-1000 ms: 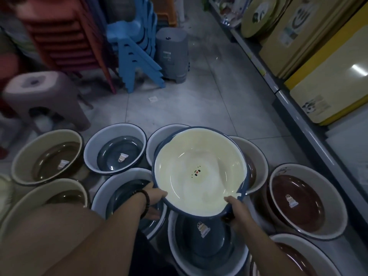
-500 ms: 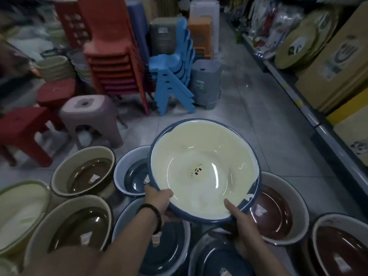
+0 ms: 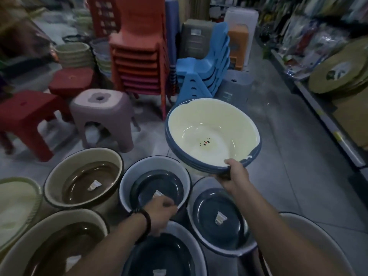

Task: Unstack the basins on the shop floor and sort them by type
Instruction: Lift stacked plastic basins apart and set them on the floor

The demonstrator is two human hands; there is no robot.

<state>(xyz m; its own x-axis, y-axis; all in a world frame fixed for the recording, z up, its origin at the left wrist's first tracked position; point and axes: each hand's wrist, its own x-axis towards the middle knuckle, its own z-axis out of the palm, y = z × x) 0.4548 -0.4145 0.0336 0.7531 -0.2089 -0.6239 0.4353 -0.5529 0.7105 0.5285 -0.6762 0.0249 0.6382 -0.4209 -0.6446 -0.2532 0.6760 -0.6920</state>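
Note:
My right hand grips the near rim of a cream basin with a blue rim, lifted and tilted over the floor; it looks like a short stack of such basins. My left hand pinches the near rim of a white basin with a dark blue bottom standing on the floor. Two more blue-bottomed basins sit nearby, one to the right and one in front of me. Beige basins with brown bottoms stand to the left.
A mauve stool and red stools stand behind the basins at left. Stacked orange chairs and blue chairs fill the back. A shelf with round trays runs along the right. Grey tiled floor lies beyond the lifted basin.
My left hand let go of the cream basin and dropped to the rim of the blue-bottomed basin on the floor. The right hand alone carried the cream basin up and to the right.

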